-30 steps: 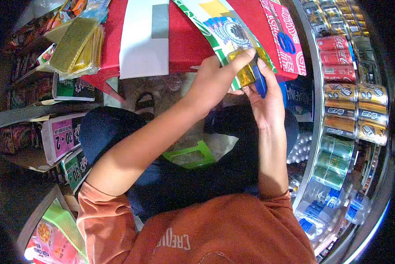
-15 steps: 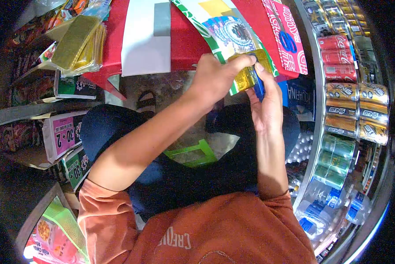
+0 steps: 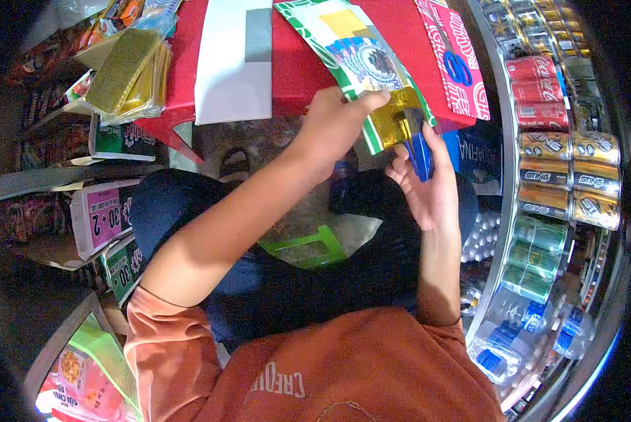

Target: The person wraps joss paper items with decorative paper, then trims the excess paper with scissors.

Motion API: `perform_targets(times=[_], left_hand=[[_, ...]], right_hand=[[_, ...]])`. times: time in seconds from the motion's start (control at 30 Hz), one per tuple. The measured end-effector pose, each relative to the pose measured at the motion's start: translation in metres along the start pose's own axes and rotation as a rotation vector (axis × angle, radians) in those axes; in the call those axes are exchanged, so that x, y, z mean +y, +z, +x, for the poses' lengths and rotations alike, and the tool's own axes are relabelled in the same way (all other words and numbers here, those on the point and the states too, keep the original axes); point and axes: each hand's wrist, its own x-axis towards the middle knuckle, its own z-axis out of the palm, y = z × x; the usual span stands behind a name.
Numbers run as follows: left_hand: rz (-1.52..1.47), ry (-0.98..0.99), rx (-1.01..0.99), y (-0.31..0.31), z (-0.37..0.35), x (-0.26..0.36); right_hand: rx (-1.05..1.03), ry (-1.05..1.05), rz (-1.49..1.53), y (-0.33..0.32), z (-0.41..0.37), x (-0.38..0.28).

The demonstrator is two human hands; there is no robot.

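Observation:
My left hand [image 3: 340, 126] grips the edge of a green-edged white card strip [image 3: 371, 130], its thumb pressed on top. A shiny gold packet [image 3: 385, 125] lies against the strip's near end, under that thumb. My right hand [image 3: 431, 183] holds a small blue stapler [image 3: 419, 156], whose far end reaches the right edge of the gold packet. Some of the right fingers are behind the stapler. Further up the strip are a round blue-and-white print and another yellow-gold patch [image 3: 340, 22].
A red table [image 3: 294, 91] carries a white card [image 3: 224, 70] and a pink patterned card [image 3: 473, 91] with blue-handled scissors [image 3: 458, 69]. Gold packets [image 3: 129, 77] are stacked at left. Shelved cans [image 3: 544, 165] and bottles [image 3: 505, 337] line the right side.
My right hand has drawn down and its thumb has come off the top, baring more of the stapler. The left hand has shifted slightly left, still on the card strip.

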Motion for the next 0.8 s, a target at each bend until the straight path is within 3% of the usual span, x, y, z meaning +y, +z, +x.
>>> perform_targets(times=[0.43, 0.63, 0.7, 0.8], left_hand=[[0.176, 0.159, -0.006, 0.0, -0.001, 0.013], [0.503, 0.574, 0.025, -0.01, 0.016, 0.053], [0.644, 0.596, 0.1, -0.01, 0.018, 0.076], [0.87, 0.751, 0.124, -0.011, 0.027, 0.106]], right_hand=[[0.168, -0.117, -0.019, -0.05, -0.03, -0.011], [0.17, -0.186, 0.108, -0.068, -0.035, -0.015], [0.158, -0.201, 0.114, -0.075, -0.037, -0.017], [0.016, -0.229, 0.157, -0.092, -0.036, -0.018]])
